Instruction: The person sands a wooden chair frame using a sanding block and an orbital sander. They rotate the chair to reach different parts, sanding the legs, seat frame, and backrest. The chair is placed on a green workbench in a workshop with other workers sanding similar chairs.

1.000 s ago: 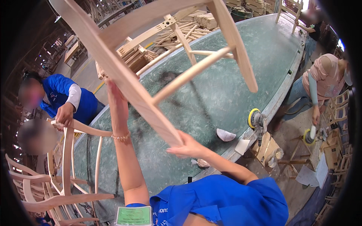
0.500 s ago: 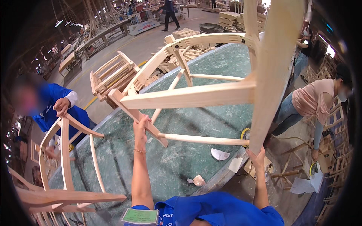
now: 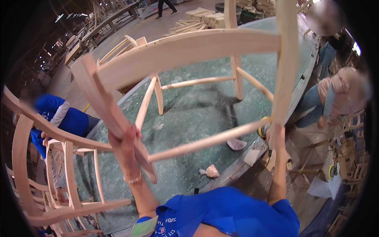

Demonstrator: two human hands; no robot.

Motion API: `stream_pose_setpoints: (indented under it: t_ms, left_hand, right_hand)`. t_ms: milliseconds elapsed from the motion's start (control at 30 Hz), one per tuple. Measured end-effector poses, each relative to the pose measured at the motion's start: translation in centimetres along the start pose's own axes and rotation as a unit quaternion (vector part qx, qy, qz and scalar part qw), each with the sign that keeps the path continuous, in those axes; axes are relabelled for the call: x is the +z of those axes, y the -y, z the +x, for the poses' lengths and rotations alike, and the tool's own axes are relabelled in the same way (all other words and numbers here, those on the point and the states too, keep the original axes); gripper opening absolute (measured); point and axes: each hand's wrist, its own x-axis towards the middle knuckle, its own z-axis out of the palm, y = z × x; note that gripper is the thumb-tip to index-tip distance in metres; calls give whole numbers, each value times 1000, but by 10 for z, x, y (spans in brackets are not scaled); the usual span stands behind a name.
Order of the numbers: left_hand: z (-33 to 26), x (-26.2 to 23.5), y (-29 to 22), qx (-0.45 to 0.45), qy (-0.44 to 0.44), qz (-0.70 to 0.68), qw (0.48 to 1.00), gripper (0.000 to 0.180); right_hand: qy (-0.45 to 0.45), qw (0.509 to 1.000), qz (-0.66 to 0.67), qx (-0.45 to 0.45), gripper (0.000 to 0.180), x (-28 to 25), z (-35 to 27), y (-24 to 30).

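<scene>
I hold a bare, unfinished wooden chair frame point(image 3: 189, 49) up over a green worktable point(image 3: 197, 110). My left hand point(image 3: 124, 144) grips one leg of the frame near its lower end. My right hand point(image 3: 276, 132) is closed around another leg on the right side. Two further legs stand on or just above the tabletop at the far side. A thin rung runs between my two hands. I wear a blue shirt and a bracelet on my left wrist.
Another unfinished chair point(image 3: 59, 166) stands at my left, with a person in blue point(image 3: 59, 116) behind it. A person in pink point(image 3: 335, 98) bends at the right. Sandpaper scraps point(image 3: 237, 144) and a yellow sander point(image 3: 263, 130) lie on the table. Stacked chair parts are farther back.
The chair frame has swung lower and closer to the table. My left hand slid down its leg and my right hand rose along the right leg.
</scene>
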Motion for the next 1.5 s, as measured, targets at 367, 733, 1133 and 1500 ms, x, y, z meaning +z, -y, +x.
stream_pose_setpoints:
  t_ms: [367, 733, 1133, 1500]
  left_hand:
    - [113, 37, -11, 24, 68, 44, 996, 32]
    - [160, 37, -2, 8, 99, 62, 993, 39]
    - [170, 44, -3, 24, 109, 57, 992, 45]
    - [196, 43, -2, 15, 131, 98, 986, 50]
  right_hand:
    - [-84, 993, 4, 86, 76, 43, 70, 95]
    - [-68, 992, -30, 103, 80, 45, 99, 112]
    - [-71, 991, -42, 102, 81, 46, 108, 119]
    - [39, 809, -543, -222, 52, 139, -30, -31]
